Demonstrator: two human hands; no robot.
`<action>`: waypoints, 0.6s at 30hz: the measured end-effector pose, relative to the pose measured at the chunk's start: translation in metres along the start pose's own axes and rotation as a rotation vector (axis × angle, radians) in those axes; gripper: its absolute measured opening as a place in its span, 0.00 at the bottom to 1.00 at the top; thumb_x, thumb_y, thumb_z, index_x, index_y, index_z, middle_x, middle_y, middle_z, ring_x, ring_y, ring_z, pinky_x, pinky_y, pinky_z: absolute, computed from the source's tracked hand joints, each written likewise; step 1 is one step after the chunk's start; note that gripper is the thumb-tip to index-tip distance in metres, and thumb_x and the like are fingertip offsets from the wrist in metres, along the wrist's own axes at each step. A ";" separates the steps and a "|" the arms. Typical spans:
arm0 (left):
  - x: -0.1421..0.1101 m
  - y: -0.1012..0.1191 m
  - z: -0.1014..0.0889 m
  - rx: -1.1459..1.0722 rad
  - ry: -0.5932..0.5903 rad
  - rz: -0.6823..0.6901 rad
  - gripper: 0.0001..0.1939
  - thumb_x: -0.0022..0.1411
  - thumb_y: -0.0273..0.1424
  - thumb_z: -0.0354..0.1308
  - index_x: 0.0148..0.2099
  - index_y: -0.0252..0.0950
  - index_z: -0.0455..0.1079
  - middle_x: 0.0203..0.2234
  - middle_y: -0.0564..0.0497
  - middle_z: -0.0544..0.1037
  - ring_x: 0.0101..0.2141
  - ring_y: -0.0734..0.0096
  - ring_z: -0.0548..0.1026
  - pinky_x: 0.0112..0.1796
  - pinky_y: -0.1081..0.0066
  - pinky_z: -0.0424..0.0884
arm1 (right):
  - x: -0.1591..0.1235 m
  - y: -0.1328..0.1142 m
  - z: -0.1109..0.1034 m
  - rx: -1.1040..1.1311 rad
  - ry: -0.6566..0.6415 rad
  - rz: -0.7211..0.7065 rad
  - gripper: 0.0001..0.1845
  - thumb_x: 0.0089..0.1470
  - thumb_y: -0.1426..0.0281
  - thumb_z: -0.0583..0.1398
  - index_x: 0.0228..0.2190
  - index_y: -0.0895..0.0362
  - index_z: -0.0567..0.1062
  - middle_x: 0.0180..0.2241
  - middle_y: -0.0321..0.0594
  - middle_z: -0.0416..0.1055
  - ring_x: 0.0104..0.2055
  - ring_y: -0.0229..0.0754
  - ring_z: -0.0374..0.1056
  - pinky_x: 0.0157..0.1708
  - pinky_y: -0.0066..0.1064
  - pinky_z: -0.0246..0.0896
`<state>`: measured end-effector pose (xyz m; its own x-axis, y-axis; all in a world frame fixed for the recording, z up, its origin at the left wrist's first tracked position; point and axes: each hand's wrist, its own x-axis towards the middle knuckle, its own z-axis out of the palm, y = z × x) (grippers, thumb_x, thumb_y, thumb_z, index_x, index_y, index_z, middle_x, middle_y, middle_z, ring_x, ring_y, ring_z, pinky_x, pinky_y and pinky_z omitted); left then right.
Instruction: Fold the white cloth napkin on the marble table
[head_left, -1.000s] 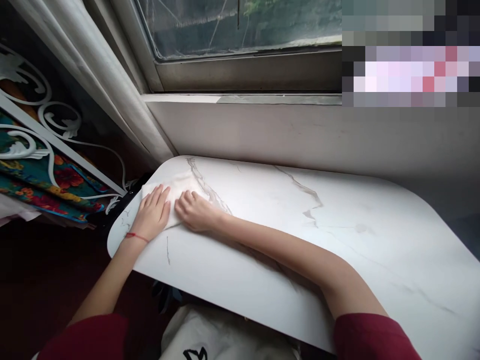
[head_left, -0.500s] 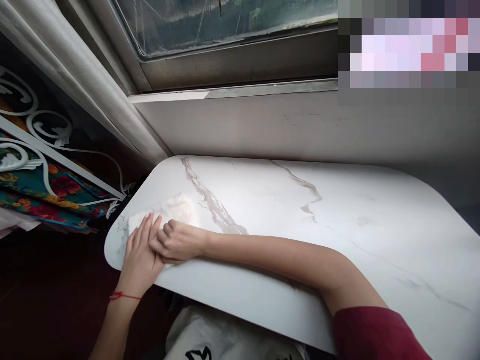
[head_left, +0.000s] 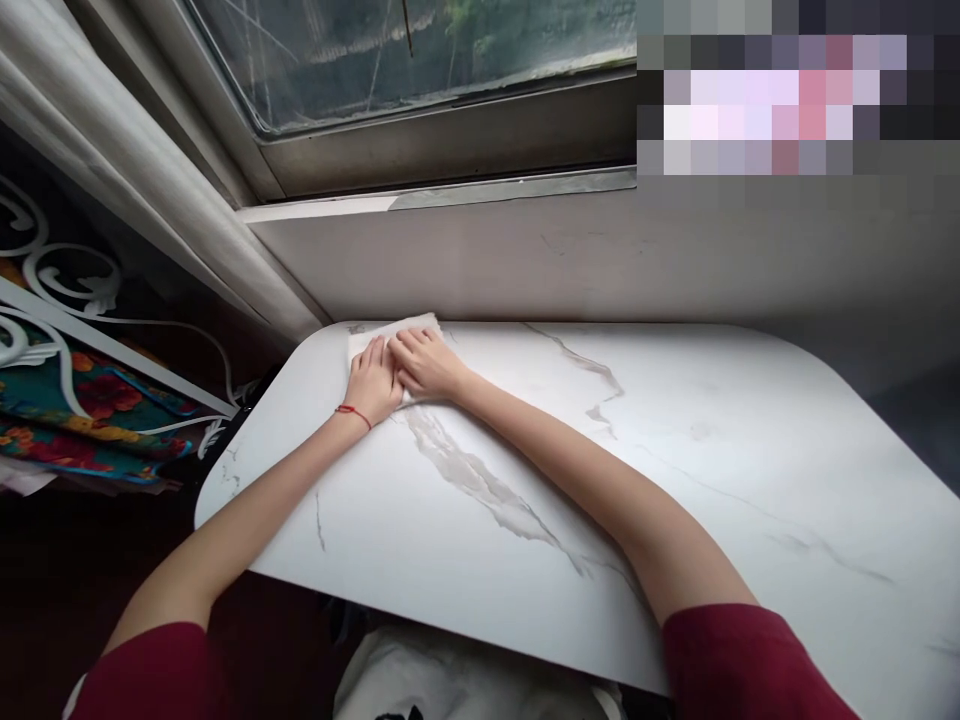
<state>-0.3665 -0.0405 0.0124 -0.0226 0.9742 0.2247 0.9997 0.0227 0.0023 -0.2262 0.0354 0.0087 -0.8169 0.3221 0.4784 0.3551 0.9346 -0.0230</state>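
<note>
A white cloth [head_left: 367,343] lies on the white marble-patterned tabletop [head_left: 360,500], close to the far edge beside the wall. My left hand [head_left: 375,382], a red string at its wrist, rests flat on the cloth with fingers stretched out. Right beside it, my right hand [head_left: 429,365] has its fingers curled down on the cloth. The two hands touch or nearly touch. Both cover much of the cloth, so its middle is hidden. A grey-brown vein pattern runs across the tabletop just below the hands.
A window [head_left: 420,60] and its sill [head_left: 450,195] are above the table's far edge. At the left hang a pale curtain [head_left: 172,190] and a white scrolled metal frame [head_left: 112,330] with floral fabric [head_left: 112,410]. A white bag-like item [head_left: 450,675] sits below the near edge.
Both hands and the cloth have moved from the table's left end to its far edge, up and rightward. My left forearm now reaches over the tabletop. The view has shifted slightly.
</note>
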 end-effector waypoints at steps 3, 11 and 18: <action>0.032 0.013 0.009 -0.058 0.037 0.042 0.30 0.67 0.30 0.43 0.68 0.25 0.59 0.67 0.31 0.63 0.68 0.50 0.59 0.65 0.52 0.56 | -0.005 0.027 -0.002 -0.025 -0.016 0.086 0.22 0.60 0.71 0.51 0.53 0.68 0.69 0.48 0.59 0.71 0.49 0.59 0.63 0.50 0.47 0.55; 0.056 0.023 0.019 -0.121 0.062 0.091 0.29 0.68 0.31 0.43 0.67 0.23 0.60 0.65 0.30 0.64 0.67 0.47 0.60 0.64 0.51 0.55 | -0.013 0.054 0.004 0.040 0.010 0.118 0.26 0.60 0.72 0.49 0.57 0.67 0.68 0.59 0.60 0.69 0.60 0.57 0.62 0.55 0.46 0.56; 0.055 0.021 0.026 -0.151 0.076 0.126 0.31 0.67 0.30 0.45 0.68 0.20 0.59 0.65 0.28 0.65 0.67 0.44 0.59 0.63 0.49 0.55 | -0.015 0.057 0.006 0.090 -0.082 0.031 0.34 0.60 0.75 0.46 0.67 0.69 0.57 0.69 0.57 0.56 0.72 0.50 0.52 0.64 0.45 0.54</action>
<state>-0.3465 0.0191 -0.0009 0.0970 0.9472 0.3055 0.9839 -0.1376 0.1143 -0.1965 0.0844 -0.0047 -0.8416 0.3591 0.4034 0.3417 0.9325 -0.1172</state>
